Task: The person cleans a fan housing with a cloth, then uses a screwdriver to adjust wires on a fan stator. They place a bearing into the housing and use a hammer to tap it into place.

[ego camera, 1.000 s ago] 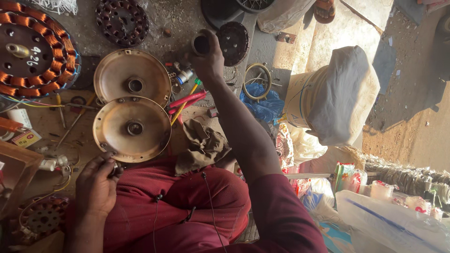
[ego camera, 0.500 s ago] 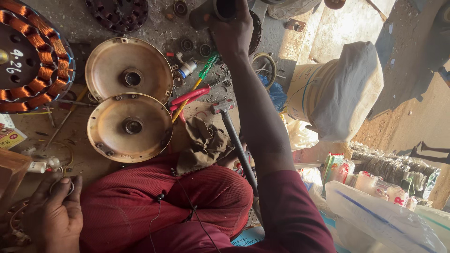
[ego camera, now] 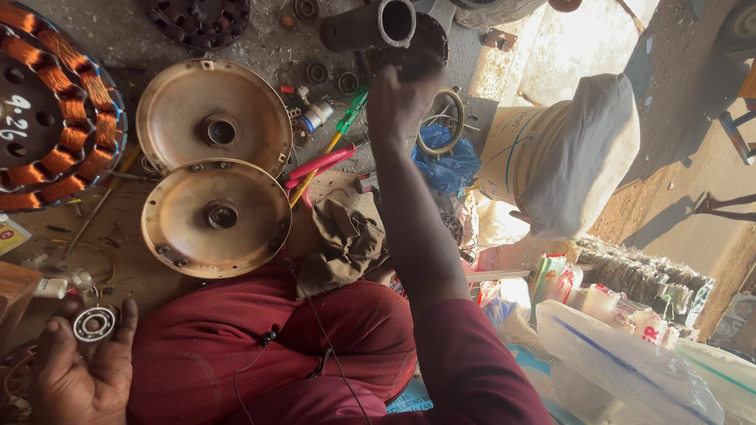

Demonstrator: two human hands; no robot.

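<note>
The left hand, at seven o'clock, lies palm up with a ball bearing pinched in its grip at the fingertips. The right hand, at twelve o'clock, has its grip clamped on a dark metal pipe above two round motor covers.

Dusty floor — two round covers, copper-wound stator, red-handled pliers, rag.
</note>
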